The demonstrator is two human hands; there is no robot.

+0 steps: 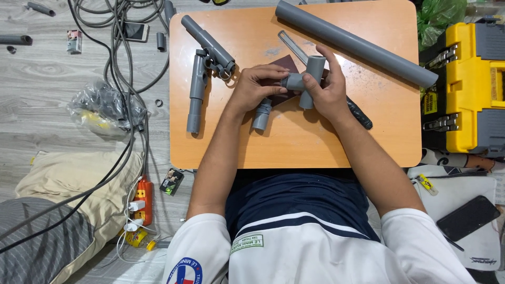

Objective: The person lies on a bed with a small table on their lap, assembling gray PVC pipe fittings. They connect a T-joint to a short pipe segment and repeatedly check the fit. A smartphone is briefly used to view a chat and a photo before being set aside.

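A person sits at a low orange table (294, 147), seen from above, with both forearms reaching forward over its near edge.

The right hand (327, 89) closes around a grey plastic tee fitting (310, 73), thumb and fingers clamped on its body, apparently to keep it steady. The left hand (258, 87) pinches a dark reddish-brown sheet of sandpaper (284, 66) against the fitting's side branch, fingers curled narrow, seemingly so the sheet can rub the plastic. The fitting sits just above the tabletop's middle, between the two hands.

Just below the left hand a short grey pipe stub (261, 114) lies on the table. Under the right wrist a dark tool handle (360, 115) pokes out.

Further left on the table lie a jointed grey pipe assembly (197, 92) and a second angled pipe (208, 42), touching near a fitting. A long grey pipe (357, 44) runs diagonally across the far right corner.

Right of the table stands a yellow and black toolbox (468, 79) with metal latches and a small yellow-and-black label on its side. A black phone (468, 216) rests on a white bag near the person's right elbow.

On the floor to the left are grey cables (123, 63), a crumpled clear plastic bag (102, 108), an orange power strip (143, 197) and a small dark packet (172, 181).
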